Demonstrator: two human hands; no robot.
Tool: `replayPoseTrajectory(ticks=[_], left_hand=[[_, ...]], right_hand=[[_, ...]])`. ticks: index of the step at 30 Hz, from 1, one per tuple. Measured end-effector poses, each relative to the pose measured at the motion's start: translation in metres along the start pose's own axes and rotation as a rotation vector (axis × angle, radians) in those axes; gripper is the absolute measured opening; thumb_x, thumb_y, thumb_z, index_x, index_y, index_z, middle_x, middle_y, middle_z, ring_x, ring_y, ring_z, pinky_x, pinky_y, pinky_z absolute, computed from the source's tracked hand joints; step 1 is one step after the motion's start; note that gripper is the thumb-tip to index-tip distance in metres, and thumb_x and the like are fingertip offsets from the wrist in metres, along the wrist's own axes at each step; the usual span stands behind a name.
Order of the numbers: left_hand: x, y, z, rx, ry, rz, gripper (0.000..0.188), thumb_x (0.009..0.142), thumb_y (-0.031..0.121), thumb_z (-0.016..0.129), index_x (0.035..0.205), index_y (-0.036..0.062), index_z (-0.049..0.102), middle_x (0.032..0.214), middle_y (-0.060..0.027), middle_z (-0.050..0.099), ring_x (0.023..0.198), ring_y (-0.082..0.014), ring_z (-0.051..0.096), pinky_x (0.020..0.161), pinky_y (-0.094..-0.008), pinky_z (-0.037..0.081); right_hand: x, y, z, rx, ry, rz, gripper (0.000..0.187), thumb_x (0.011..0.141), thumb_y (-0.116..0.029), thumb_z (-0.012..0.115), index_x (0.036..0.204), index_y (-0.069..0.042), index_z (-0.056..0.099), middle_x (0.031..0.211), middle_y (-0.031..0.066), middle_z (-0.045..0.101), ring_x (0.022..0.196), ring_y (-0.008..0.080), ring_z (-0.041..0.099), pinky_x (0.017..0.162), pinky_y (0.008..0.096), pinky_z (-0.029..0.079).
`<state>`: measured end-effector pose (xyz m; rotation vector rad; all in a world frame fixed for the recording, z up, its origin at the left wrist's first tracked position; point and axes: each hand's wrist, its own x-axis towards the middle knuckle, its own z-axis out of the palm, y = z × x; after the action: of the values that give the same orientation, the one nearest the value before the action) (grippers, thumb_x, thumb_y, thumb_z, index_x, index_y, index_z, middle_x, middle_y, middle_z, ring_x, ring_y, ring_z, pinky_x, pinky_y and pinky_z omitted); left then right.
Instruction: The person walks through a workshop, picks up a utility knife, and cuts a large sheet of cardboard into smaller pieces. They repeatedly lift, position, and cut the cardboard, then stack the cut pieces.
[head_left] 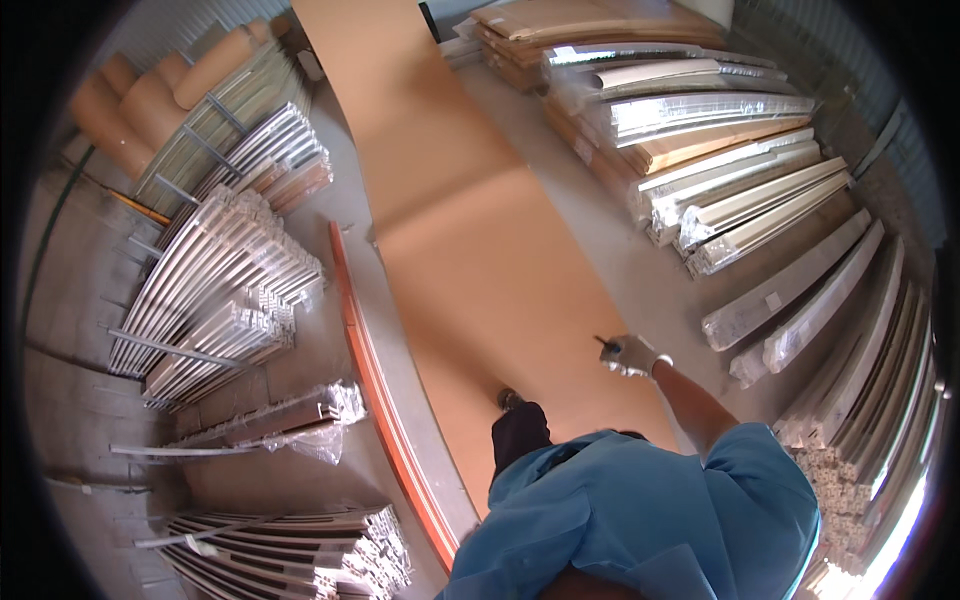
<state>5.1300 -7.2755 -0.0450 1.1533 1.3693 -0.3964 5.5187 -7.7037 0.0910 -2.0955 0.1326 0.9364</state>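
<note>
My right hand (634,357), in a pale work glove, is closed around a small dark pen-like tool (604,342). Its thin end sticks out to the left, but its exact kind is too small to make out. The hand is over the right edge of a long brown sheet (470,260) of paper or cardboard, which runs away from me along the floor. My left hand is out of view, hidden by my blue shirt. One shoe (508,398) of mine stands on the sheet.
A long orange-red bar (375,385) lies left of the sheet. Racks at left hold bundles of metal profiles (220,265); large brown rolls (150,110) stand behind them. Wrapped profile bundles (710,120) and flat brown boards (590,25) are stacked at right.
</note>
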Motion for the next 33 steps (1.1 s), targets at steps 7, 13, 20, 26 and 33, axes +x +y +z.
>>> replayPoseTrajectory(ticks=[7,13,20,26,33], left_hand=[[0.058,0.364,0.089,-0.022,-0.146,0.335,0.032,0.088,0.025,0.059,0.111,0.0033,0.058,0.094,-0.005,0.061,0.069,-0.0208,0.061,0.062,-0.0319,0.051],[0.104,0.566,0.205,0.231,-0.29,0.622,0.025,0.087,0.019,0.059,0.105,0.0025,0.062,0.09,-0.0036,0.062,0.07,-0.0132,0.059,0.062,-0.025,0.048],[0.122,0.625,0.338,1.496,-0.511,0.653,0.025,0.085,0.016,0.053,0.106,0.0126,0.066,0.106,-0.0123,0.065,0.1,-0.0285,0.061,0.09,-0.0389,0.047],[0.116,0.739,0.367,0.84,-0.554,0.434,0.018,0.086,0.013,0.054,0.099,0.0099,0.065,0.096,-0.0093,0.064,0.088,-0.0237,0.061,0.074,-0.0351,0.048],[0.256,0.859,0.321,0.379,-0.838,-0.194,0.024,0.087,0.022,0.061,0.102,0.0036,0.064,0.085,-0.0042,0.061,0.079,-0.0132,0.057,0.069,-0.0294,0.049]], right_hand=[[0.073,-0.084,0.005,-0.349,0.017,-0.044,0.034,0.081,-0.037,0.063,0.105,-0.013,0.065,0.101,0.012,0.066,0.096,0.0292,0.062,0.086,0.0398,0.046],[0.21,-0.15,-0.045,-0.281,0.002,-0.106,0.036,0.08,-0.038,0.064,0.105,-0.012,0.065,0.102,0.012,0.067,0.097,0.0297,0.062,0.087,0.0403,0.047],[0.394,-0.243,-0.122,-0.619,-0.32,-0.027,0.041,0.077,-0.04,0.066,0.109,-0.015,0.065,0.106,0.0145,0.064,0.107,0.0311,0.058,0.091,0.044,0.045],[0.491,-0.31,-0.218,0.121,-1.009,0.21,0.028,0.082,-0.03,0.07,0.095,-0.006,0.065,0.067,-0.0027,0.055,0.051,0.0052,0.046,0.047,0.0218,0.04],[0.611,-0.381,-0.214,0.138,-0.83,0.505,0.036,0.082,-0.037,0.07,0.101,-0.007,0.065,0.078,-0.0031,0.061,0.066,0.0043,0.052,0.06,0.023,0.044]])
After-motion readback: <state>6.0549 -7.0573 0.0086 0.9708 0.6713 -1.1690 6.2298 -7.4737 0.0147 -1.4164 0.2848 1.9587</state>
